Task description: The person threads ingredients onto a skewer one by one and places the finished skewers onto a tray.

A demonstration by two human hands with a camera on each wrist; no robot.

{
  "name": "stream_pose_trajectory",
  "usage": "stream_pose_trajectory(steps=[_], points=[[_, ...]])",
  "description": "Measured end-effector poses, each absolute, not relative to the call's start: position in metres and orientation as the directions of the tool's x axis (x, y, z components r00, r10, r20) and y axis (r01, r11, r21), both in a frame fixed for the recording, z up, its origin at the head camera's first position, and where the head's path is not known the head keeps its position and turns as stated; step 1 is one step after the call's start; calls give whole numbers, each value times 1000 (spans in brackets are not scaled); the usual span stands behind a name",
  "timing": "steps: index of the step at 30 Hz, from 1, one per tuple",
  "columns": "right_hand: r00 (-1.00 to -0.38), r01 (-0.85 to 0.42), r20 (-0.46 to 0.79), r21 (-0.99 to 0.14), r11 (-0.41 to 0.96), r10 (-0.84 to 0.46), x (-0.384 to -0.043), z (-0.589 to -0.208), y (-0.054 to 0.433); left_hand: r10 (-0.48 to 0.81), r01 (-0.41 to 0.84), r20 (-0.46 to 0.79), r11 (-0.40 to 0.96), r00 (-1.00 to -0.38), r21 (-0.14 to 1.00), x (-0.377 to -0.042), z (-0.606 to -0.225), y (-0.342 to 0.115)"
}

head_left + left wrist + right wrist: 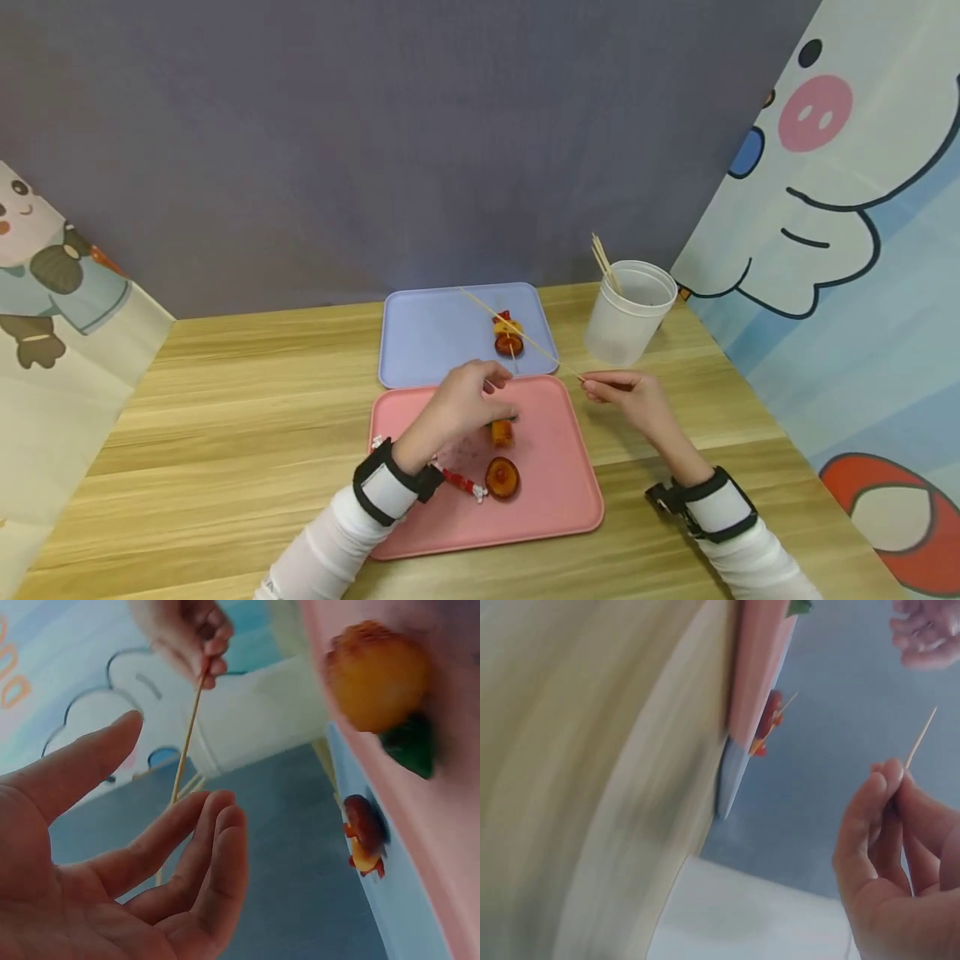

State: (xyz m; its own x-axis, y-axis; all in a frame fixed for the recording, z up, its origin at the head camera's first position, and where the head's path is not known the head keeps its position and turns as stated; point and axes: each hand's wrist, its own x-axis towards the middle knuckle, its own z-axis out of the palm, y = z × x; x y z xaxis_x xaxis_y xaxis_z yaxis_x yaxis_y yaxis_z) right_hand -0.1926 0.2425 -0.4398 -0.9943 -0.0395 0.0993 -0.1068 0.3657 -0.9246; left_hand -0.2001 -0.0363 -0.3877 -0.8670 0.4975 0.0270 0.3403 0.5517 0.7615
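Observation:
My right hand (630, 400) pinches one end of a thin wooden skewer (540, 347) between thumb and fingertips, to the right of the pink tray (551, 500). The skewer slants up and left over the blue tray (423, 337). Over the pink tray, my left hand (463, 402) has its thumb and fingers spread apart, holding nothing. Close below its fingers lie a yellow-orange corn-like piece (502, 434) and a green piece (410, 746). Nearer me are a round brown slice (502, 478) and a red stick-shaped piece with white ends (459, 480), partly hidden by the wrist.
On the blue tray lies a skewer threaded with a brown slice (509, 345), a yellow piece and a red piece. A white plastic bucket (621, 329) holding several skewers (602, 257) stands at the back right. A grey wall (337, 167) rises behind the wooden table (247, 417).

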Motion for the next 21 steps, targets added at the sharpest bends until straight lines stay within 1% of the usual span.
stream_pose_trajectory(steps=[3,9,13,18,21], points=[[-993,-113,116,-917,382,-15,-194,-443,250,507,384,33,608,-861,695,-192,-391,-38],[-992,-103,127,-900,424,28,-191,-446,262,533,472,28,722,-846,506,-173,-402,-40],[-991,-85,123,-887,454,54,-187,-444,268,559,500,-12,752,-829,430,-163,-410,-37],[-991,-78,121,-864,497,54,-183,-438,271,584,535,-55,774,-810,338,-154,-415,-33],[-990,-68,121,-850,523,67,-183,-439,274,577,528,-83,788,-812,315,-152,-417,-32]])
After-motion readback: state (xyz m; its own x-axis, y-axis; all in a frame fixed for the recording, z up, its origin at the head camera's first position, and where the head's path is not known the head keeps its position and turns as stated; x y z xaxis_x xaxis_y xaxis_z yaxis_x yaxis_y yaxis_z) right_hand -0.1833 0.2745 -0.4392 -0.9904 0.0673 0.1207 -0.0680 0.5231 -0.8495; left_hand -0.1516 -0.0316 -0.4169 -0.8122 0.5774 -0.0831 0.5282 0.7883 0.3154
